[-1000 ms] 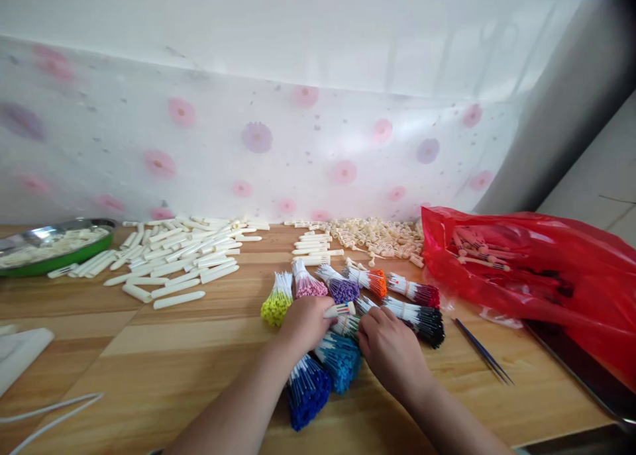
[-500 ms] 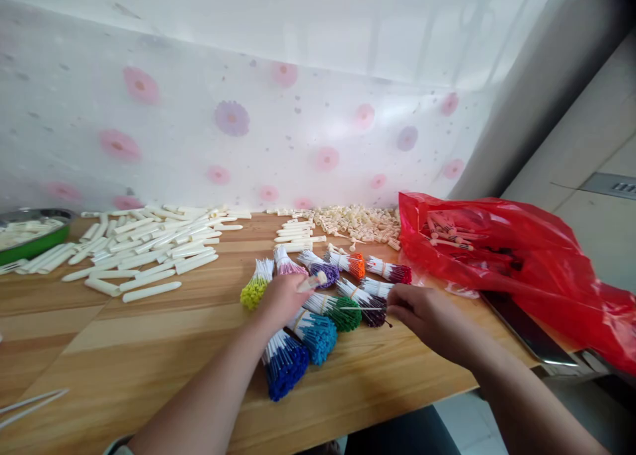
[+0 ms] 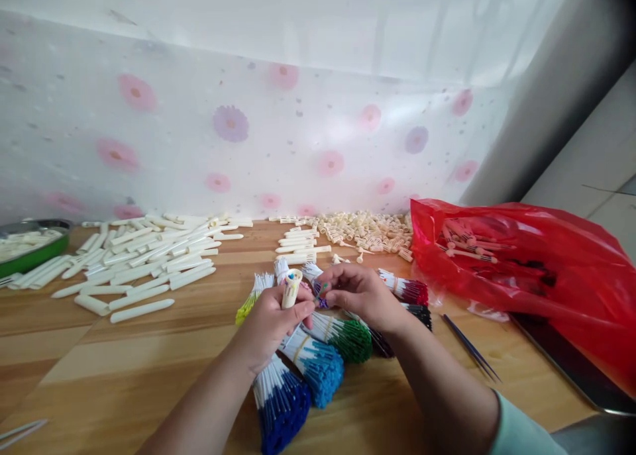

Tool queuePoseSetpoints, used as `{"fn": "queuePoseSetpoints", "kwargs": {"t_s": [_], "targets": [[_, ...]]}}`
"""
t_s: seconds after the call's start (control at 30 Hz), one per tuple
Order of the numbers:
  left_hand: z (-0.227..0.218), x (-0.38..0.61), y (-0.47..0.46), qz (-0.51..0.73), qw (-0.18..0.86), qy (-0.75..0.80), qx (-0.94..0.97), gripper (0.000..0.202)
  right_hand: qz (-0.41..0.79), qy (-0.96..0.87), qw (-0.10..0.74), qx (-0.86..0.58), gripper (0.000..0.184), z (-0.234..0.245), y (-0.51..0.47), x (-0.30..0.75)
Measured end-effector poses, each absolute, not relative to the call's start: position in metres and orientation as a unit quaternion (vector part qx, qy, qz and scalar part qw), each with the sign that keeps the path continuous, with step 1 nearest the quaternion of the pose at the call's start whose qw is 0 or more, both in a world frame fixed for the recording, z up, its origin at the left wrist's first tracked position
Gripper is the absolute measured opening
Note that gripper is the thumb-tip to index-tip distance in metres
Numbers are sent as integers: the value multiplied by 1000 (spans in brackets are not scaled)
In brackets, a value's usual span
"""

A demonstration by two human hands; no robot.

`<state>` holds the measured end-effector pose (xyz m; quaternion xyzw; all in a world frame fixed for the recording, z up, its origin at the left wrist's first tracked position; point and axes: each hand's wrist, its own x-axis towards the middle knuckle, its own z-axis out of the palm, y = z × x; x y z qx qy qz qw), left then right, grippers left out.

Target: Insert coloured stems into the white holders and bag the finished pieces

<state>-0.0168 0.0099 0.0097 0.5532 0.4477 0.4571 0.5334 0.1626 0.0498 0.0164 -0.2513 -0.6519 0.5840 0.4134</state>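
Observation:
My left hand [image 3: 278,316] is closed around a cream plastic tube [image 3: 293,288], held upright with its open end up. Small coloured tips show inside that opening. Close to its right, my right hand [image 3: 360,293] pinches a thin stick with a green tip [image 3: 322,291]; the fingers partly hide it. Beneath the hands lie banded bundles of white sticks with coloured ends: dark blue [image 3: 283,412], light blue [image 3: 320,372], green [image 3: 355,339], yellow [image 3: 246,308] and dark red [image 3: 412,291]. The purple bundle is mostly covered by my hands.
Cream tubes [image 3: 149,253] are heaped at the left beside a green bowl [image 3: 37,259]. Small cream parts [image 3: 368,233] lie along the wall. At the right are a red plastic bag [image 3: 546,256], dark tweezers [image 3: 471,348] and a flat dark device [image 3: 561,365].
Both hands have come together, my right hand moving left and up toward the tube. The tube now stands upright instead of tilted. The tweezers have come into sight, and the view has shifted slightly.

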Motion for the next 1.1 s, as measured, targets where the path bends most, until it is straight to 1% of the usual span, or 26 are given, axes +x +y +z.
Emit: {"fn": "queuePoseSetpoints", "kwargs": {"t_s": [0.07, 0.13, 0.27, 0.37, 0.47, 0.57, 0.63, 0.7, 0.77, 0.9, 1.0, 1.1], "targets": [[8, -18, 11, 468, 546, 440, 539, 18, 631, -593, 450, -220, 23, 5, 53, 161], [4, -19, 11, 473, 553, 433, 532, 19, 649, -560, 468, -213, 20, -3, 53, 161], [-3, -18, 12, 460, 554, 442, 534, 19, 643, -544, 485, -236, 17, -8, 47, 159], [-4, -16, 13, 442, 529, 456, 563, 19, 614, -556, 490, -271, 19, -7, 45, 157], [-5, -15, 14, 442, 468, 464, 609, 18, 524, -619, 495, -312, 18, 0, 41, 161], [-7, -17, 16, 476, 403, 474, 621, 16, 365, -699, 529, -315, 11, 19, 29, 174], [-9, -20, 16, 503, 368, 465, 629, 17, 278, -692, 599, -293, 5, 35, 14, 188], [-11, -23, 16, 509, 332, 445, 658, 14, 215, -643, 684, -269, 11, 52, -4, 200], [-11, -25, 16, 498, 298, 414, 701, 10, 165, -688, 663, -244, 18, 66, -20, 208], [-9, -24, 14, 490, 269, 353, 751, 10, 121, -790, 560, -218, 28, 80, -35, 205], [-7, -24, 14, 490, 266, 344, 756, 11, 100, -822, 519, -210, 26, 81, -33, 197], [-4, -23, 12, 476, 267, 350, 762, 15, 82, -831, 512, -198, 22, 77, -28, 191]]}}
